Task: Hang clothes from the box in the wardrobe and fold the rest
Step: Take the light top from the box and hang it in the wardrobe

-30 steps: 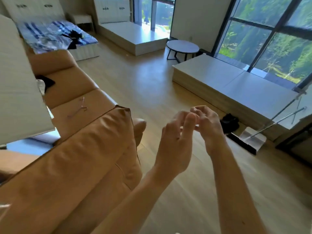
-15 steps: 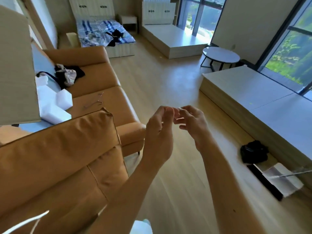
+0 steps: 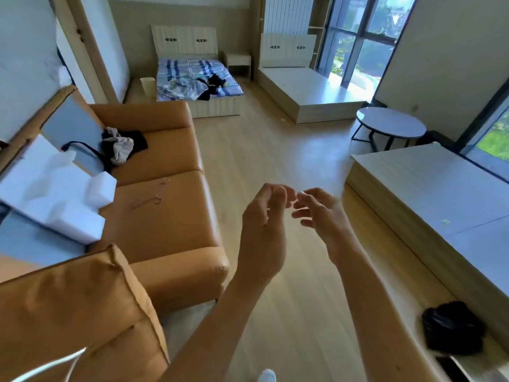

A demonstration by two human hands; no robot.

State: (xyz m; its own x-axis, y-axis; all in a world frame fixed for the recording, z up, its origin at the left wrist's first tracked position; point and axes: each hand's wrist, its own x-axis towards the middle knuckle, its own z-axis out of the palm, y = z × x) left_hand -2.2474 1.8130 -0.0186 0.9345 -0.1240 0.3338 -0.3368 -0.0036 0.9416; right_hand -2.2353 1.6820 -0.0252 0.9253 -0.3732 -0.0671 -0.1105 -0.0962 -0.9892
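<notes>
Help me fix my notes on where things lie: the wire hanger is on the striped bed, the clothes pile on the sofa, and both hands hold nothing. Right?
Wrong on the hanger: the head view shows it lying on the sofa seat, not the bed. The clothes pile is on the sofa, and the left hand and right hand hold nothing.

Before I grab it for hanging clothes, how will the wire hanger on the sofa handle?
The wire hanger looks very thin, so it is probably light and slightly bendy. It lies flat on the soft-looking sofa seat, so it shouldn't roll, though pinching it may be fiddly.
</notes>
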